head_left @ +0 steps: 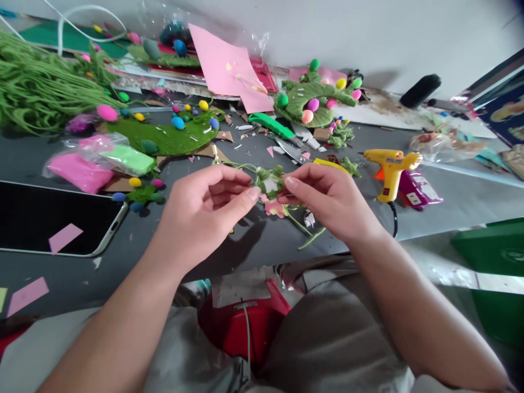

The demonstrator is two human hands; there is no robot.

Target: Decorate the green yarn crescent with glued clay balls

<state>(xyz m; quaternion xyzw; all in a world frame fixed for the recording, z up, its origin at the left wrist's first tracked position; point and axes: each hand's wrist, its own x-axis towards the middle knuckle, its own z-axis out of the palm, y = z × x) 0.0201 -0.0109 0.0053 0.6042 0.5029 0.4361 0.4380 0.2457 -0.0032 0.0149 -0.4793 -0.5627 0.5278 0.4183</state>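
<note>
Between my two hands is a small star-like piece wrapped in green yarn (271, 182), with a pale patch at its middle. My left hand (213, 202) pinches its left side between thumb and fingers. On the opposite edge, the thumb and fingertips of my right hand (321, 196) hold it too. Just below lie a pink paper piece (274, 207) and loose green yarn strands (305, 232). A green-handled cutter knife (272, 125) and scissors (290, 150) rest on the table behind my hands.
A yellow hot glue gun (391, 166) stands at the right beside a purple packet (420, 191). At the left are a phone (53, 218), bagged pink clay (79, 172) and a heap of green yarn (45, 82). Yarn-wrapped shapes with coloured balls (315, 101) sit at the back.
</note>
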